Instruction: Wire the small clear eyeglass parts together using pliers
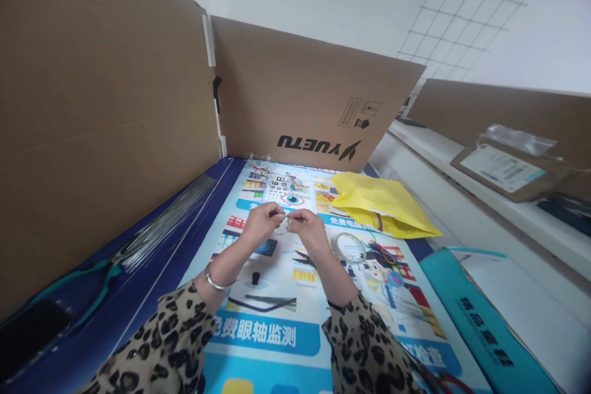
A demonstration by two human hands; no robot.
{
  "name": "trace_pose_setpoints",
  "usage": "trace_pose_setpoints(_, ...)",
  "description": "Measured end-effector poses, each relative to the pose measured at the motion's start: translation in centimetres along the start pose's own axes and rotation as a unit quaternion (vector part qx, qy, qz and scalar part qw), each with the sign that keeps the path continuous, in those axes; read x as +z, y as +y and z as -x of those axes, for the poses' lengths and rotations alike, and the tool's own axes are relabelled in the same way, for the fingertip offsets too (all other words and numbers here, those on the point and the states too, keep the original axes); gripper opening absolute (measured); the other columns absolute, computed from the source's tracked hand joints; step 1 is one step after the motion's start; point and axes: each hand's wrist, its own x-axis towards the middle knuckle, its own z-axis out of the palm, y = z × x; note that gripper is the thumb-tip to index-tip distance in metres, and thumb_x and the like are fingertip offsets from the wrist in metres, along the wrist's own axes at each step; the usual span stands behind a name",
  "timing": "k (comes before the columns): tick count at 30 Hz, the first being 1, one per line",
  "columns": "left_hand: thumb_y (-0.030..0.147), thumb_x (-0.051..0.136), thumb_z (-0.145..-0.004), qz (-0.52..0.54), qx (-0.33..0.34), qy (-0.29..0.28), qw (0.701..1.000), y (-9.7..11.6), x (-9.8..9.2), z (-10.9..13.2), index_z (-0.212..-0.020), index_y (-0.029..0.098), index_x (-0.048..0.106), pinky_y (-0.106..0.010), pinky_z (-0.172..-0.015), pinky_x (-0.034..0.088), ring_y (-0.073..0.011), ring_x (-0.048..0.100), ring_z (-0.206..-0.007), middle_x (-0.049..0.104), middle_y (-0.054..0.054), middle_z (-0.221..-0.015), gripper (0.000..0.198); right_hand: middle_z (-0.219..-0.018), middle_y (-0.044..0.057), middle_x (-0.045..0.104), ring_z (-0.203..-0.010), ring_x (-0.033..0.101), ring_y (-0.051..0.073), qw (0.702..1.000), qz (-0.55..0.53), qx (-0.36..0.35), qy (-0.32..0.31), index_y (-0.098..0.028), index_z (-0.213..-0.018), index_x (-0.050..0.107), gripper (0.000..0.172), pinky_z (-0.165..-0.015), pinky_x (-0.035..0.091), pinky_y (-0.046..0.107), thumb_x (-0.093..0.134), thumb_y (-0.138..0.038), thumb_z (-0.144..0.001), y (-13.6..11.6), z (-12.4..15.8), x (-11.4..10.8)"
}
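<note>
- Head view: looking down onto a printed poster (258, 354) spread over a blue table (152, 301), with cardboard walls (101, 123) standing at the left and behind.
- Pinching a fine strand (286, 217) between the left hand (264, 220) and the right hand (308, 226), just above the poster's upper middle. Clenching thumb and forefinger tips of both hands onto its two ends, with the hands nearly touching.
- Resembling thin wire, though too small to tell for certain. Judging it very light, bendable, easily kinked and prone to slipping. Gripping best close to the ends, between fingertips.
- Lying along the left wall: a bundle of thin metal rods (170, 221), with teal-handled pliers (95, 280) at its near end.
- Resting beside the right hand: a roll of clear tape (351, 247), with coloured cords (382, 253) touching it and a yellow bag (378, 200) behind.
- Reading "YUETU" (318, 149), printed upside down on the rear cardboard, and "免费眼轴监测" (258, 333) on the poster's blue band.
- Leaving unread, as too small, the parcel label (501, 167) on the far shelf.
</note>
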Motion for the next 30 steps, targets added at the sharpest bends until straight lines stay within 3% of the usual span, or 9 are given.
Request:
trace_pose_setpoints(8,0.026,0.059,-0.064,0.161,-0.056,-0.008,0.985,0.1,0.5,0.2,-0.063,0.015,0.055,-0.023,-0.055,0.044,-0.0101,0.053,-0.052,0.053,0.003,-0.056,0.012,-0.057,-0.003,0.057,-0.052,0.055,0.011,0.994,-0.097,0.041,0.0,-0.015,-0.072,0.059,0.02,-0.057,0.049,0.027,0.064,-0.029,-0.058,-0.3,0.3,0.3)
trace_pose_setpoints(14,0.026,0.06,-0.063,0.177,-0.062,-0.016,0.982,0.0,0.7,0.3,-0.062,0.014,0.054,-0.022,-0.052,0.042,-0.0089,0.051,-0.05,0.052,0.004,-0.053,0.013,-0.061,-0.002,0.059,-0.055,0.056,0.012,0.998,-0.048,0.033,-0.008,-0.016,-0.075,0.059,0.02,-0.06,0.049,0.029,0.06,-0.031,-0.061,-0.1,0.1,0.2)
trace_pose_setpoints(18,0.028,0.062,-0.061,0.175,-0.06,0.006,0.983,-0.3,0.3,0.1,-0.063,0.015,0.054,-0.023,-0.054,0.045,-0.0102,0.052,-0.055,0.054,0.003,-0.057,0.016,-0.078,0.001,0.064,-0.069,0.057,0.013,0.998,0.051,0.008,-0.019,-0.018,-0.077,0.064,0.017,-0.072,0.044,0.028,0.062,-0.022,-0.06,-1.5,0.1,-2.2)
trace_pose_setpoints(20,0.029,0.063,-0.06,0.162,-0.052,0.008,0.985,-0.3,-0.1,-0.1,-0.063,0.015,0.056,-0.023,-0.055,0.045,-0.0101,0.052,-0.056,0.056,0.002,-0.061,0.017,-0.085,0.002,0.065,-0.077,0.058,0.014,0.959,0.275,-0.051,-0.037,-0.02,-0.085,0.065,0.019,-0.075,0.042,0.027,0.057,-0.023,-0.068,-2.4,0.8,-4.3)
trace_pose_setpoints(23,0.029,0.065,-0.057,0.173,-0.056,0.008,0.983,-0.3,-0.8,-0.4,-0.061,0.014,0.056,-0.024,-0.058,0.045,-0.0118,0.055,-0.063,0.062,-0.002,-0.073,0.018,-0.093,0.004,0.065,-0.086,0.057,0.016,0.88,0.463,-0.047,-0.1,-0.021,-0.094,0.065,0.023,-0.077,0.04,0.026,0.051,-0.026,-0.076,-2.9,3.3,-7.1)
trace_pose_setpoints(27,0.027,0.065,-0.057,0.251,-0.084,-0.022,0.964,-0.6,-1.5,-0.6,-0.06,0.014,0.052,-0.027,-0.065,0.046,-0.0151,0.061,-0.074,0.065,-0.005,-0.085,0.019,-0.112,0.007,0.058,-0.109,0.045,0.022,0.809,0.554,-0.066,-0.183,-0.022,-0.117,0.053,0.051,-0.088,0.035,0.031,0.062,-0.032,-0.067,-1.6,7.4,-8.9)
trace_pose_setpoints(30,0.025,0.064,-0.057,0.316,-0.103,-0.024,0.943,-0.7,-2.0,-0.6,-0.06,0.014,0.047,-0.029,-0.067,0.047,-0.0162,0.063,-0.073,0.066,-0.006,-0.082,0.021,-0.122,0.009,0.05,-0.111,0.042,0.022,0.787,0.585,-0.066,-0.184,-0.02,-0.122,0.048,0.053,-0.093,0.03,0.033,0.058,-0.027,-0.071,-0.5,9.3,-8.7)
